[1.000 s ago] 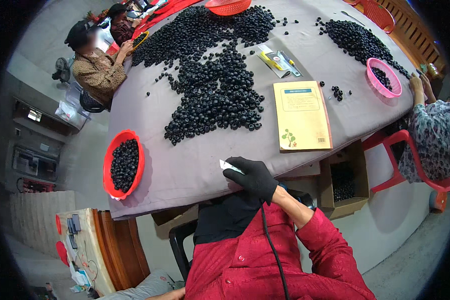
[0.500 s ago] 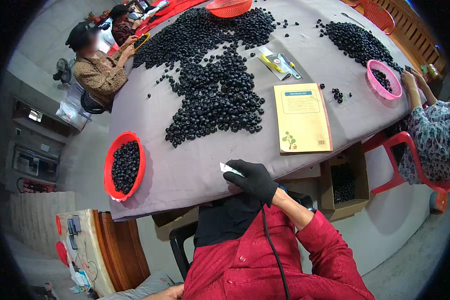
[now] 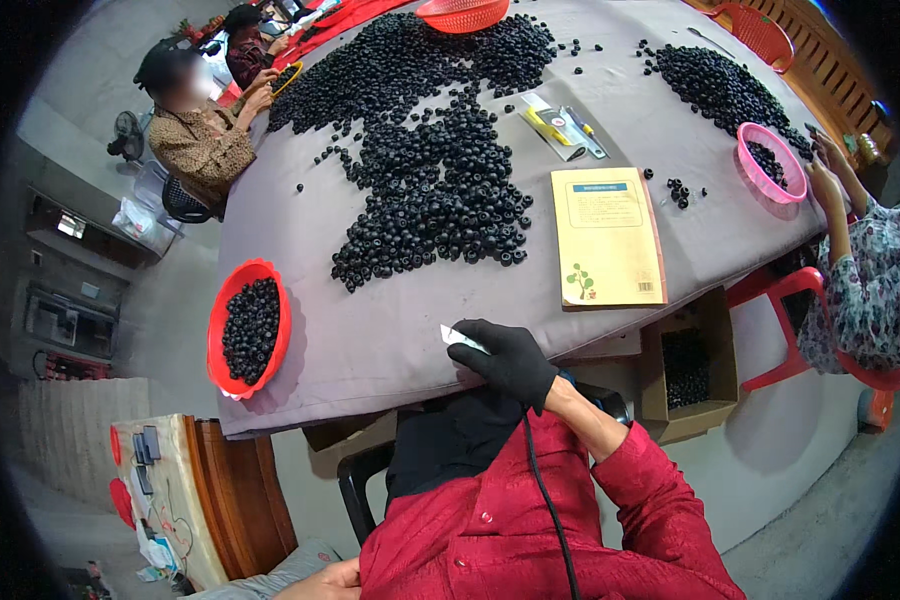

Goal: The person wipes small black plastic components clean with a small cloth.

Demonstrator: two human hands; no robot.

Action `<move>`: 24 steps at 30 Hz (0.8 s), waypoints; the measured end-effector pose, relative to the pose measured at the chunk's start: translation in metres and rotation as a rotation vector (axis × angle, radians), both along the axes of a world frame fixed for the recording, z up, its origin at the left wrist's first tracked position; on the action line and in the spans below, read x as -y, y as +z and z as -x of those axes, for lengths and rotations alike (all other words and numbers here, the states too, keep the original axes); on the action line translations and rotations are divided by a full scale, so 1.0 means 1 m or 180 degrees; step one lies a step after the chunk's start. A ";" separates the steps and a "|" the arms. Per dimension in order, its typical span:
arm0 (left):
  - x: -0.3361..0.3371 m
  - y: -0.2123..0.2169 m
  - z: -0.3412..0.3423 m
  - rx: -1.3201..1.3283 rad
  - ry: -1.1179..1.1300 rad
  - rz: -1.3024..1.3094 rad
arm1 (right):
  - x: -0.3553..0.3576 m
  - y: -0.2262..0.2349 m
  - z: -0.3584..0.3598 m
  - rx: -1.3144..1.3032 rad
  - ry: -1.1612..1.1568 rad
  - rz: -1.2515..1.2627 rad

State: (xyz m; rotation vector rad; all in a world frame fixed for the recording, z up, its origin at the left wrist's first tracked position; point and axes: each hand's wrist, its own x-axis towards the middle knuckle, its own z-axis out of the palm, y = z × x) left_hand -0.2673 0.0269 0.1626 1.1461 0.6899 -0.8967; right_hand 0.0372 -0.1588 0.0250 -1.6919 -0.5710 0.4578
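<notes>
My right hand [image 3: 505, 360], in a black glove, is closed on a small white flat piece [image 3: 464, 339] with a pointed end, just above the table's near edge. A black cable [image 3: 550, 500] runs down from that wrist across my red shirt. Low in the view, my bare left hand [image 3: 332, 580] rests by the shirt's hem; its fingers are mostly hidden. Beyond my right hand lies a pile of small round black pieces [image 3: 440, 200], several showing a pale-rimmed dimple. A scalloped red basket [image 3: 284, 335] of the same pieces stands at the table's left edge.
A yellow booklet [image 3: 610, 265] and a packaged cutter [image 3: 562, 128] lie right of the pile. Co-workers sit left and right, one beside a pink basket [image 3: 783, 193]. Below the table's edge stands a cardboard box [image 3: 727, 350] of black pieces.
My left hand has come a little further into view at the shirt's hem. My right hand stays put with the white piece. The right co-worker's hands have shifted slightly.
</notes>
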 end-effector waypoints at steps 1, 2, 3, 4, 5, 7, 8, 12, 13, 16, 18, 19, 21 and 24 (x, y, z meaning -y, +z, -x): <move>-0.001 -0.002 0.002 0.0000 0.0011 -0.0005 | -0.001 -0.003 0.000 0.0057 -0.0049 -0.0062; -0.002 -0.005 0.003 0.0005 0.0137 0.0025 | -0.001 -0.005 0.000 0.0114 -0.0098 -0.0124; -0.004 -0.009 0.005 0.0010 0.0263 0.0054 | -0.001 -0.004 -0.001 0.0112 -0.0088 -0.0128; -0.006 -0.012 0.008 0.0008 0.0279 0.0049 | -0.001 -0.004 -0.001 0.0079 -0.0061 -0.0074; -0.010 -0.015 0.011 -0.0164 0.0305 0.0088 | -0.001 -0.004 -0.001 0.0045 -0.0036 -0.0020; -0.026 -0.028 0.026 -0.0337 0.0349 0.0122 | 0.001 0.003 0.000 -0.0024 -0.0052 -0.0015; -0.039 -0.041 0.040 -0.0285 0.0207 0.0245 | 0.001 0.006 0.000 -0.0091 -0.0084 -0.0006; -0.027 -0.048 0.041 -0.0067 0.0876 0.0095 | -0.003 -0.002 0.001 0.0171 -0.0095 -0.0057; -0.029 -0.052 0.038 -0.0058 0.0902 0.0091 | -0.003 -0.006 0.000 0.0259 -0.0148 -0.0100; -0.032 -0.062 0.025 0.0029 0.2131 0.0455 | -0.002 -0.003 0.000 0.0215 -0.0123 -0.0152; -0.034 -0.071 0.030 -0.0128 0.2067 0.0502 | -0.003 0.000 0.000 0.0083 -0.0039 -0.0150; -0.034 -0.076 0.032 -0.0291 0.1968 0.0560 | -0.003 0.000 0.001 0.0106 -0.0074 -0.0101; -0.036 -0.078 0.039 -0.0260 0.1745 0.0669 | -0.003 0.002 0.001 0.0134 -0.0068 -0.0059; -0.027 -0.063 0.024 -0.0400 0.1258 0.0433 | -0.002 0.001 0.002 0.0038 -0.0049 -0.0139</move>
